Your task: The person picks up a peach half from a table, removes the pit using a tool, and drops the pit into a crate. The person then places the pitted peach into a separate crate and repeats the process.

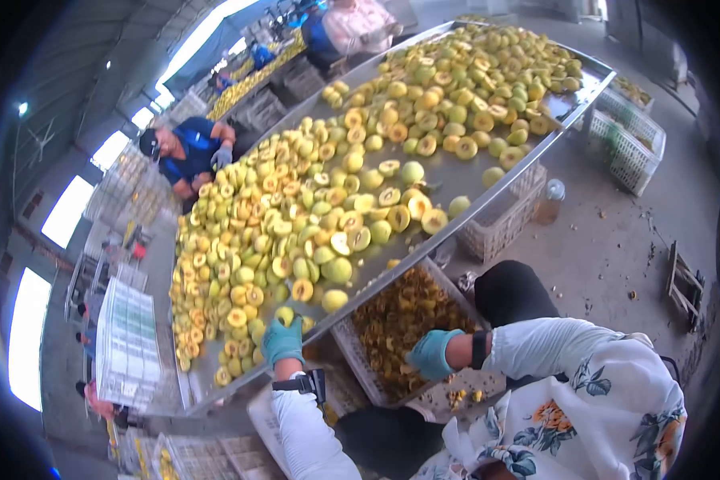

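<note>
Two gloved hands: left hand (282,342) is curling fingers around a round yellow-green fruit (284,315) at the grey metal table (456,180) edge; right hand (430,354), fingers bent, is resting in a white plastic crate (346,346)

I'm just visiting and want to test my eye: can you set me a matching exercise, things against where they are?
Things: 1 left hand; 2 right hand; 3 bottle; 4 worker in blue.
Places: A on the floor by a white basket; B over the crate of brown scraps; C far side of the metal table; D on a green fruit at the table's near edge.
Pairs: 1-D, 2-B, 3-A, 4-C.
</note>
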